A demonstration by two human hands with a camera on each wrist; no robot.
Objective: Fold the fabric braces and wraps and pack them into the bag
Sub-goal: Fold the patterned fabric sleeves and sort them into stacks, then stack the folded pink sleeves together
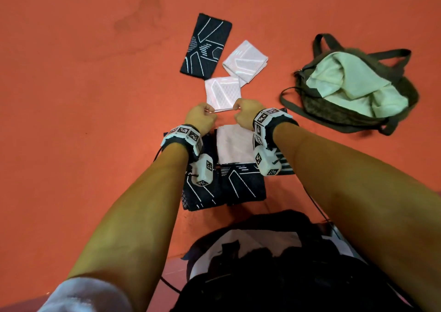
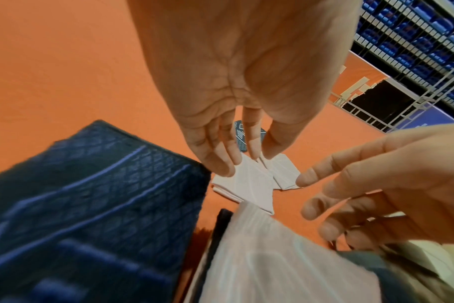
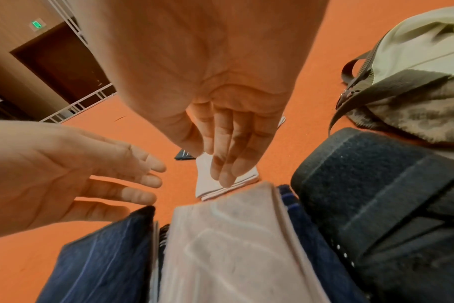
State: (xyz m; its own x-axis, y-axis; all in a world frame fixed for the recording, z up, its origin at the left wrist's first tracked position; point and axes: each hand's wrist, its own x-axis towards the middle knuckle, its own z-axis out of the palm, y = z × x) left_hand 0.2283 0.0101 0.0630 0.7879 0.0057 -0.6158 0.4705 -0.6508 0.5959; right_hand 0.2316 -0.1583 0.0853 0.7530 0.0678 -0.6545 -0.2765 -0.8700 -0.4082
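We have both hands down on a folded white brace (image 1: 223,93) lying on the orange floor (image 1: 83,85): our left hand (image 1: 201,117) and right hand (image 1: 247,116) sit at its near edge. In the wrist views the fingers (image 2: 220,164) of the left hand reach down nearly straight onto the near left corner, and the right hand's fingers (image 3: 227,170) lie on the white fabric near its layered edge, so neither hand plainly pinches it. Just beyond it lies a second folded white brace (image 1: 245,61), touching its far corner, and beside that a dark patterned brace (image 1: 205,46). Under our wrists is a pile of dark and white wraps (image 1: 236,168). The open bag (image 1: 353,85), with pale cloth inside, sits well to the right.
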